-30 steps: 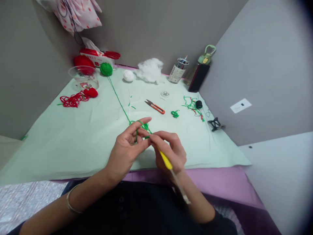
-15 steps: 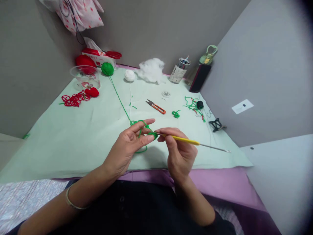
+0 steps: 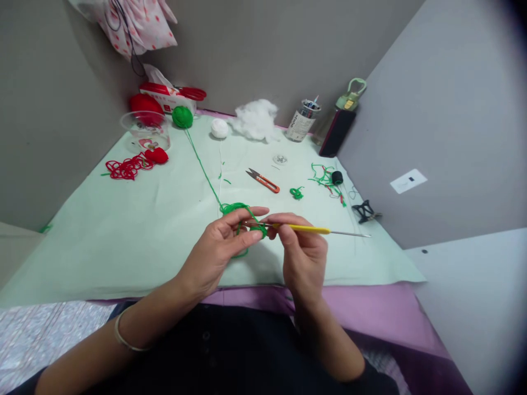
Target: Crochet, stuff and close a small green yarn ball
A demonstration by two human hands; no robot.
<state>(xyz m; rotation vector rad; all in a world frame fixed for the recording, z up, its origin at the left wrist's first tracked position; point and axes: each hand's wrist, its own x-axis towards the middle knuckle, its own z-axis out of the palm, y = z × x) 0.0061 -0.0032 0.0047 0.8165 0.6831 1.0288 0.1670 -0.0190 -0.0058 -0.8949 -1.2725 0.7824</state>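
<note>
Between the thumb and fingers of my left hand (image 3: 220, 244) is a small green crochet piece (image 3: 258, 230), partly covered by the fingertips. Green yarn (image 3: 234, 208) loops over my left fingers and runs back to a green yarn ball (image 3: 182, 117). My right hand (image 3: 303, 247) grips a crochet hook (image 3: 307, 228) by its yellow handle. The hook's metal tip reaches left across the green piece, under the raised left index finger; whether it is inside a stitch I cannot tell. Its other metal end points right.
Thread snips (image 3: 263, 180) lie beyond my hands, with a small green yarn coil (image 3: 296, 192) to their right. Farther back are white stuffing (image 3: 257, 120), a white yarn ball (image 3: 219, 128), a pen cup (image 3: 303, 120) and a phone (image 3: 337, 133). Red yarn (image 3: 125, 166) lies left, beside a clear cup (image 3: 146, 134).
The hook has shifted left, its tip now extending past the green piece, and it lies more level. My left index finger has lowered slightly. Both hands keep their hold.
</note>
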